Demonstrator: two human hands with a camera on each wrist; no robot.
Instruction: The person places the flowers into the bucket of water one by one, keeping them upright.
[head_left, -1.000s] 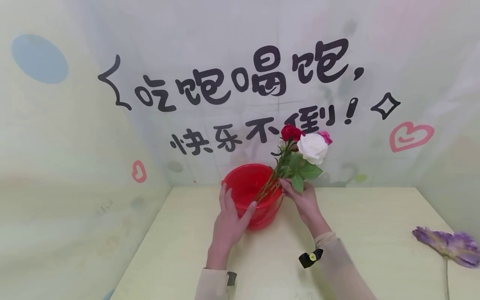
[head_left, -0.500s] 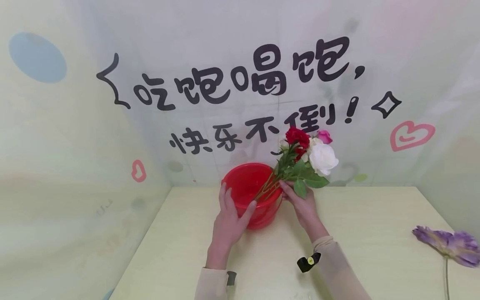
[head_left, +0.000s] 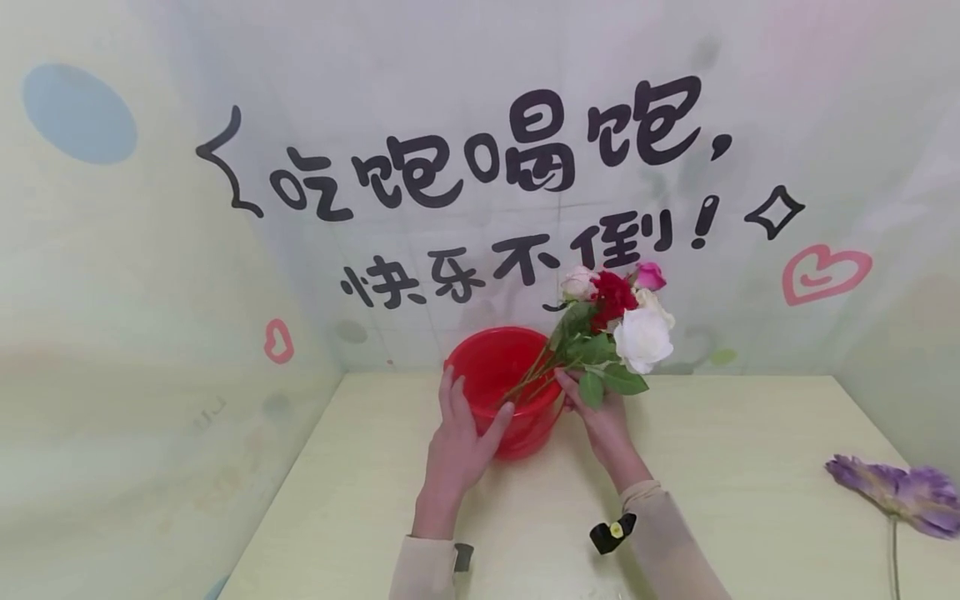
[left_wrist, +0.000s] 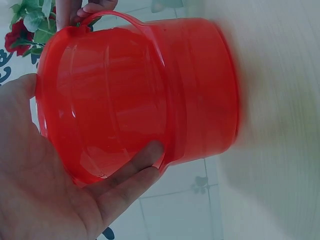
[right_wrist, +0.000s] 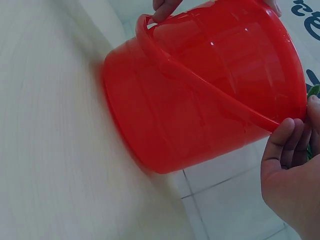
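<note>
A red plastic bucket [head_left: 528, 437] stands upright on the table, its mouth toward me. My left hand [head_left: 461, 442] grips its left side, thumb at the near rim and fingers along the outer wall. At the right rim my right hand [head_left: 603, 421] pinches the stems of a bunch of flowers [head_left: 615, 312], with white, red, pale pink and magenta blooms and green leaves. Their stem ends [head_left: 528, 385] slant down into the bucket while the blooms lean out to the right. The bucket's red handle [right_wrist: 210, 90] hangs along the wall, passing by the right fingers.
A purple flower [head_left: 911, 492] on a long thin stem lies at the right of the pale wooden table [head_left: 750, 467]. Printed fabric walls [head_left: 420, 75] with black lettering enclose the back and sides.
The bunch has turned in my right hand: the red bloom shifted right and down, and a pale pink rose shows at its left. My left hand and the bucket stay put.
</note>
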